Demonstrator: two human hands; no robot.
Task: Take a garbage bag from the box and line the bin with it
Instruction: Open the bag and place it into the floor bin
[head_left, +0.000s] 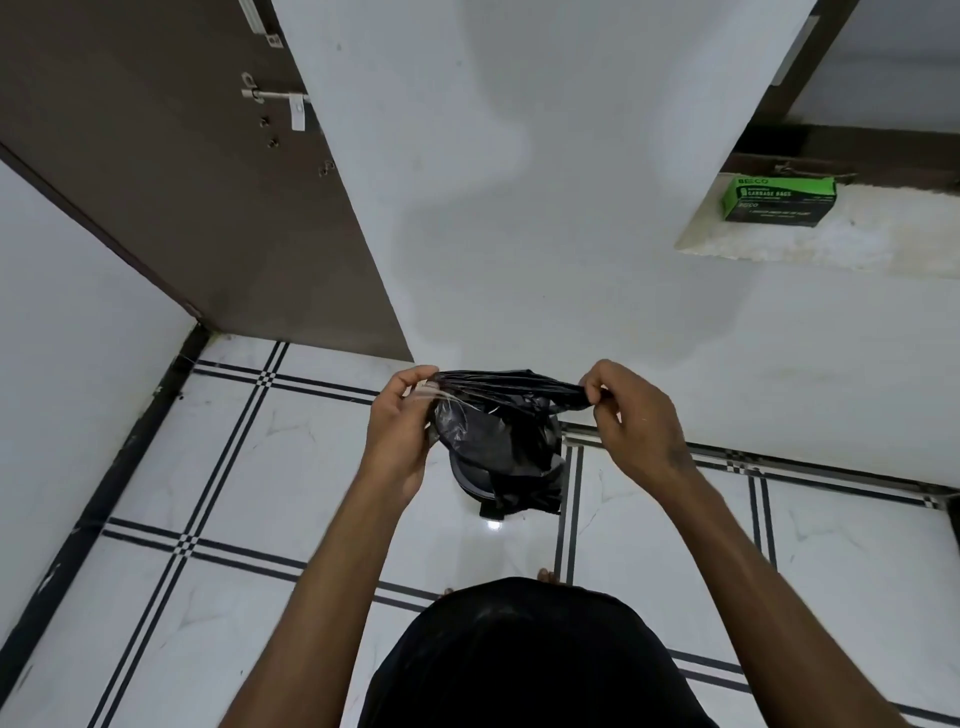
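Note:
A black garbage bag (498, 415) is stretched between my two hands above the floor. My left hand (397, 426) pinches its left end, and my right hand (628, 421) pinches its right end. The rest of the bag hangs down crumpled between them. Directly below it stands a dark round bin (467, 475), mostly hidden by the bag. The green garbage bag box (779, 200) lies on a white ledge (737, 244) at the upper right, well away from both hands.
A brown door (171, 171) with a metal latch stands open at the left. White walls enclose the corner ahead. The floor is glossy white tile with black line borders (228, 452). My black-clad body and toes show at the bottom.

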